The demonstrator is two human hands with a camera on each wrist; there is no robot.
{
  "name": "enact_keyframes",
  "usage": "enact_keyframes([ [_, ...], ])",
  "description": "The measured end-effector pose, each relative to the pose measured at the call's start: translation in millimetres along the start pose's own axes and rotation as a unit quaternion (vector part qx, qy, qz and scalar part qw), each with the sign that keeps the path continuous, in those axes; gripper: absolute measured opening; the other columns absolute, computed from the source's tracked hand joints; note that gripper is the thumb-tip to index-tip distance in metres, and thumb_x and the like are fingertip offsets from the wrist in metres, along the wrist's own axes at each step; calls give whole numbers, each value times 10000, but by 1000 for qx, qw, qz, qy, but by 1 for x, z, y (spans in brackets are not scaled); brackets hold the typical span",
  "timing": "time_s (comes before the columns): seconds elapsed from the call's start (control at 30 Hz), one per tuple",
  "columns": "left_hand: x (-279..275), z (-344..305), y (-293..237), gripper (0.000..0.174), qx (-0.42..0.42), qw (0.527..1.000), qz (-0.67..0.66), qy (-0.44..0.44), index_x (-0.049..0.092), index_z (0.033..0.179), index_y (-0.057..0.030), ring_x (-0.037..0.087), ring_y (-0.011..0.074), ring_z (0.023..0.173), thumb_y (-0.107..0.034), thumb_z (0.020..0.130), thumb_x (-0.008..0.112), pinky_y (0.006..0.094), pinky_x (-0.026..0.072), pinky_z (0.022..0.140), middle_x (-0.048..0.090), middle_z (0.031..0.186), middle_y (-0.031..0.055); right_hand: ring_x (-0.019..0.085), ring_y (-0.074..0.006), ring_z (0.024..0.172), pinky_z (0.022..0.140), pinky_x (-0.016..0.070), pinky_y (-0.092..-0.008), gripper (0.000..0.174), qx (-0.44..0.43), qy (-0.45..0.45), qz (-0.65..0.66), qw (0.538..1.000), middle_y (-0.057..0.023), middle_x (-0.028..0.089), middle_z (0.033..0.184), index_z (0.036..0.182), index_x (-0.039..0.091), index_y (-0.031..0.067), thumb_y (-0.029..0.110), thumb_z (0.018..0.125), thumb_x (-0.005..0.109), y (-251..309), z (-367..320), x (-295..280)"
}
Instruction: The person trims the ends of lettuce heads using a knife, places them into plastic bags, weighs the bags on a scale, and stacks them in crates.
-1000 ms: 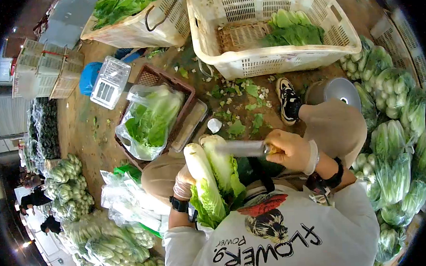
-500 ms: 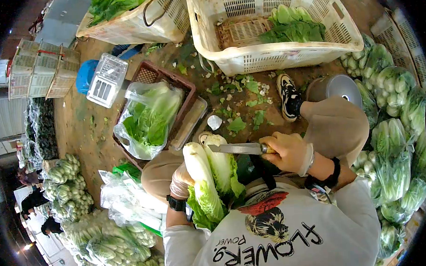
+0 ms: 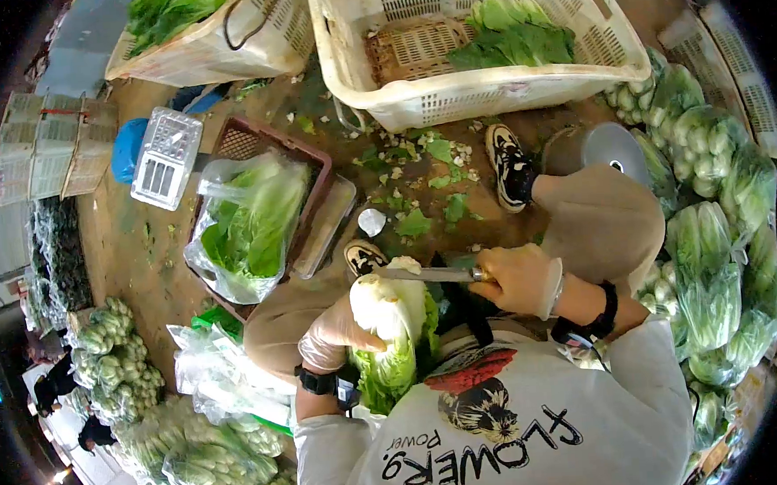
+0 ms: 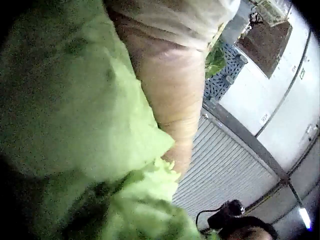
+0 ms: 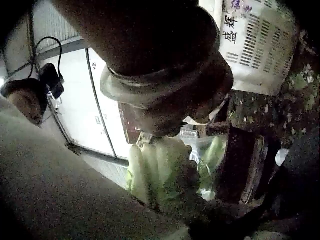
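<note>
In the head view my left hand, in a thin glove, grips a napa cabbage by its side, the thumb across the front. Its pale base points up and away from my body, and the green leaves hang toward my shirt. A second napa cabbage stands behind it, partly covered. My right hand holds a knife by the handle, its blade lying across the base end. Large green leaves fill the left wrist view beside the gloved hand. Dim in the right wrist view, pale cabbage stalks show below the right hand.
A white crate holding a few cabbages stands ahead. Bagged leafy greens lie in a brown crate at the left. Leaf scraps litter the floor. Bagged vegetables are stacked on the right; plastic bags lie by my left knee.
My left hand has turned the cabbages, bringing one in front of the other with its base up. The knife has stayed at the base end. The head view has shifted slightly, and a second shoe shows.
</note>
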State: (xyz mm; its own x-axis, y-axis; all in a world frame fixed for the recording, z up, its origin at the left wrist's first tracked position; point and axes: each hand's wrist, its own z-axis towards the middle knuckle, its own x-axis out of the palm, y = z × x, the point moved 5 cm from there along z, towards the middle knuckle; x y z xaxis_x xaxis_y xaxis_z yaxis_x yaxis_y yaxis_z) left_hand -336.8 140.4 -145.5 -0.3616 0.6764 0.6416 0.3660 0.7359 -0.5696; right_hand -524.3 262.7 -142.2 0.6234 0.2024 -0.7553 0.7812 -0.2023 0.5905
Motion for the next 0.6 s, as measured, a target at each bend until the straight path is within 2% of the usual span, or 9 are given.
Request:
enact_keyframes([
  [0.2,-10,11,-13,1008,51,995,52,63,344,1304,7,448,198,1129,-108,442,853,333,340,978,449,1261,94,608,-319,667,570,491,-416,315,7,4,9,1000,-133,596,729,849,552,74,386,807,556,3,14,-10],
  [0.27,-52,10,14,1054,37,991,118,51,326,1312,11,442,207,1138,-140,420,867,338,339,978,436,1272,104,604,-319,678,581,484,-401,316,6,11,11,1000,-133,595,739,864,564,64,373,798,570,-11,26,-9],
  [0.3,-65,9,25,1102,26,982,184,40,308,1320,14,437,215,1148,-172,398,881,343,337,978,423,1284,114,606,-331,704,608,485,-410,319,59,121,-55,989,-145,598,750,881,565,60,371,809,557,-44,38,4],
  [0.33,-25,13,-11,1187,85,988,99,77,265,1337,20,442,230,1148,-221,359,895,358,338,978,431,1269,130,608,-344,729,636,486,-419,323,110,229,-121,960,-158,602,761,899,566,57,370,820,544,-67,39,15],
  [0.4,-25,5,-15,1234,140,959,231,92,236,1344,28,443,238,1149,-254,342,899,373,337,981,436,1260,140,605,-356,754,664,480,-427,321,150,172,-68,971,-167,607,779,904,563,50,362,831,536,-78,36,15],
  [0.47,-17,14,-27,1253,94,982,-13,164,205,1355,32,460,235,1129,-190,335,897,363,350,971,442,1261,133,602,-368,778,691,474,-434,319,178,143,-23,973,-177,613,798,910,561,44,354,841,528,-79,29,17],
  [0.53,-36,14,-17,1243,14,998,57,22,194,1366,13,470,219,1113,-143,343,883,351,358,963,460,1246,116,592,-381,804,725,455,-453,342,192,168,-17,967,-188,619,822,920,551,26,359,856,509,-78,44,21],
  [0.57,-36,15,-17,1223,22,998,48,22,209,1367,-4,470,207,1111,-132,347,873,343,358,962,471,1235,100,596,-367,760,675,465,-438,324,166,112,-18,980,-181,617,815,929,552,22,335,844,541,-82,46,26],
  [0.6,-42,17,-12,1223,21,999,46,18,209,1367,-4,470,207,1111,-132,347,873,343,358,962,471,1235,100,596,-367,760,675,465,-438,324,163,115,-17,980,-181,617,815,929,552,22,335,844,541,-77,45,26],
])
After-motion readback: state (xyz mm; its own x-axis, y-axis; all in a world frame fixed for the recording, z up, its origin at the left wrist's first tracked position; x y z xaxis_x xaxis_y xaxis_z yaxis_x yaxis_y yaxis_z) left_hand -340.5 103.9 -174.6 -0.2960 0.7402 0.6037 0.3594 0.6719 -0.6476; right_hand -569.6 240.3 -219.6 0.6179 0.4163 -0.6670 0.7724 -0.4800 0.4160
